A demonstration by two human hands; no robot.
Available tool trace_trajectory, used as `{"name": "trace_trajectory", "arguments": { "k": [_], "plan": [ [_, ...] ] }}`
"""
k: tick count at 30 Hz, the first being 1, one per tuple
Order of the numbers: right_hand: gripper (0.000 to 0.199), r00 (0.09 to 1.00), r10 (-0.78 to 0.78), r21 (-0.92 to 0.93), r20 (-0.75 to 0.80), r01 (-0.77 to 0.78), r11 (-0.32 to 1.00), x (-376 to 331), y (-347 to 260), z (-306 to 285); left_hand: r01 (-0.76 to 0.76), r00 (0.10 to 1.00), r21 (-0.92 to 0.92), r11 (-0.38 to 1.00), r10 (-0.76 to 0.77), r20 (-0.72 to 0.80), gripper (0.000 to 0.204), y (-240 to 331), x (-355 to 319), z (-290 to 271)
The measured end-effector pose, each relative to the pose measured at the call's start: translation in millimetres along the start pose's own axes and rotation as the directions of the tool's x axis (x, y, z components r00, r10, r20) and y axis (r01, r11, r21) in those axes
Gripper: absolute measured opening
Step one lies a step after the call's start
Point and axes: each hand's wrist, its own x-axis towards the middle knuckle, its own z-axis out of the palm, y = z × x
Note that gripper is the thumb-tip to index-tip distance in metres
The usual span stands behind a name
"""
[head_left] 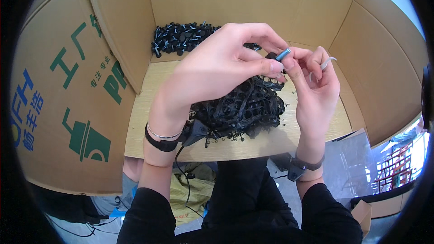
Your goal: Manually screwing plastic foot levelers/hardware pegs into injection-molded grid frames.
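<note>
One black-headed bolt (283, 54) is pinched in the left hand (226, 58) over the black webbed heap (237, 108); the right hand (314, 79) curls its fingers beside it, their grip unclear from here. Beyond the heap lie many loose bolts (181, 36), perhaps finished; this one and the heap seem left.

So it's a pale wood tabletop (140, 126) across the middle of the frame, with a big messy tangle of black rubbery pieces (244, 108) dead centre and little dark scraps (242, 138) along its lower side. Up top, left of centre, there's a heap of black-headed bolts (181, 38) (looks like it's on a cardboard flap (169, 57), honestly).
</note>
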Motion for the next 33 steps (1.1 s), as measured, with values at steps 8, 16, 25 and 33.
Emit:
{"name": "trace_trajectory", "arguments": {
  "k": [8, 16, 25, 33],
  "plan": [
    [0.036, 0.957, 0.227, 0.183, 0.182, -0.260, 0.948, -0.8, 0.1, -21.6, 0.056, 0.975, -0.156, 0.986, -0.020, 0.223, 0.037, -3.2, 1.6, -11.7],
    [0.041, 0.937, 0.306, 0.177, 0.167, -0.333, 0.926, -1.7, 6.6, -30.2, -0.057, 0.976, -0.187, 0.981, 0.094, 0.196, 0.040, -4.5, 2.2, -25.1],
    [0.045, 0.920, 0.366, -0.314, 0.139, -0.309, 0.898, -16.9, 103.3, -30.5, 0.170, 0.967, 0.416, 0.894, -0.069, -0.246, 0.026, -34.7, 12.3, -67.4],
    [0.043, 0.921, 0.365, -0.345, 0.137, -0.301, 0.889, -21.9, 122.1, -28.8, 0.237, 0.962, 0.361, 0.902, -0.167, -0.214, 0.032, -42.7, 14.5, -84.4]
  ]
}}
